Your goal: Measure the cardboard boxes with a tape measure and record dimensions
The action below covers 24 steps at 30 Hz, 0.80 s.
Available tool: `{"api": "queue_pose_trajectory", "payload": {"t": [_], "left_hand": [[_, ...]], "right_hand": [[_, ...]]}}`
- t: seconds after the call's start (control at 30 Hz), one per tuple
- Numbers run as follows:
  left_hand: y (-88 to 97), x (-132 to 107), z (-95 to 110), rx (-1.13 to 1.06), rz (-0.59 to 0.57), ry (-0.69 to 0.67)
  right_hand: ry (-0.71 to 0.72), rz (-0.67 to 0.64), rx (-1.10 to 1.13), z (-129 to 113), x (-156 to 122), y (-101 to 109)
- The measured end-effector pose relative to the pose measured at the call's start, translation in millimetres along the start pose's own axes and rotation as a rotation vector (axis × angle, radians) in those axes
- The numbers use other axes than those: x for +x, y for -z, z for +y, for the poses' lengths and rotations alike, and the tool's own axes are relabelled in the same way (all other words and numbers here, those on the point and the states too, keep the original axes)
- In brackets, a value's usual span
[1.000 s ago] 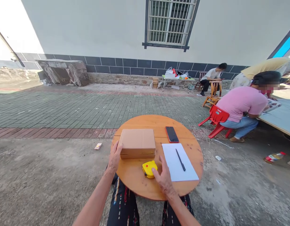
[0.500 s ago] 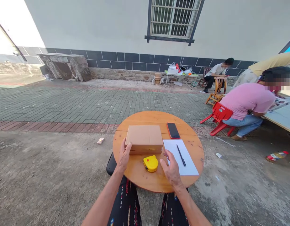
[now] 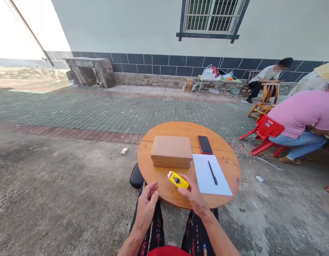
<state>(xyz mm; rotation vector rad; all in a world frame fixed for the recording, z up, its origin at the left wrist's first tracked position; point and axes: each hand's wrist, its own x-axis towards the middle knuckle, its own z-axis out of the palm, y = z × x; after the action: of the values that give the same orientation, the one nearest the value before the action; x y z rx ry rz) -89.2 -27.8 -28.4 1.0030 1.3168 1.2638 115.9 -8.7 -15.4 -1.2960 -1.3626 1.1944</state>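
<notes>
My right hand (image 3: 195,197) grips a small yellow tape measure (image 3: 178,180) between thumb and fingers, tilted so its edge with a dark part and a white tip shows. To its left, my left hand (image 3: 147,202) hovers by the near edge of the round wooden table (image 3: 164,181), open and holding nothing, fingers curved. Behind the tape measure a closed cardboard box (image 3: 171,151) lies flat. On the right, a white sheet of paper (image 3: 204,174) has a black pen (image 3: 212,172) lying across it. A red-edged phone (image 3: 205,144) rests beyond the paper.
A black rounded object (image 3: 136,176) is partly hidden beside the table's left edge. To the right, a person in a pink shirt (image 3: 305,110) sits on a red plastic chair (image 3: 269,128). Farther back are a wooden chair (image 3: 265,97) and a folding table (image 3: 220,80) with bags.
My left hand has let go of the box and drawn back toward me. My right hand has taken hold of the tape measure, lifting and turning it. The view has shifted left.
</notes>
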Motion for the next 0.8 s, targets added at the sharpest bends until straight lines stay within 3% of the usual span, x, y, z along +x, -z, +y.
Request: {"api": "queue_pose_trajectory", "payload": {"t": [0.1,0.2,0.37,0.57,0.8], "left_hand": [[-7.8,-19.1,16.6,-0.092,-0.096,0.101],[-16.5,-36.4,34.1,-0.139,-0.196,0.139],[-18.2,-54.4,49.9,-0.186,-0.357,0.175],[-17.8,-66.3,38.0,-0.161,-0.487,0.334],[-25.4,-86.7,18.4,-0.317,-0.557,0.502]], "right_hand": [[-0.059,-0.082,0.485,-7.3,-28.6,-1.9],[-0.103,-0.108,0.639,-11.0,-52.1,-1.3],[-0.066,-0.219,0.373,-22.5,-76.9,12.2],[-0.096,-0.329,-0.027,-41.4,-102.6,29.8],[-0.185,-0.337,0.121,-22.1,-122.8,33.2]]}}
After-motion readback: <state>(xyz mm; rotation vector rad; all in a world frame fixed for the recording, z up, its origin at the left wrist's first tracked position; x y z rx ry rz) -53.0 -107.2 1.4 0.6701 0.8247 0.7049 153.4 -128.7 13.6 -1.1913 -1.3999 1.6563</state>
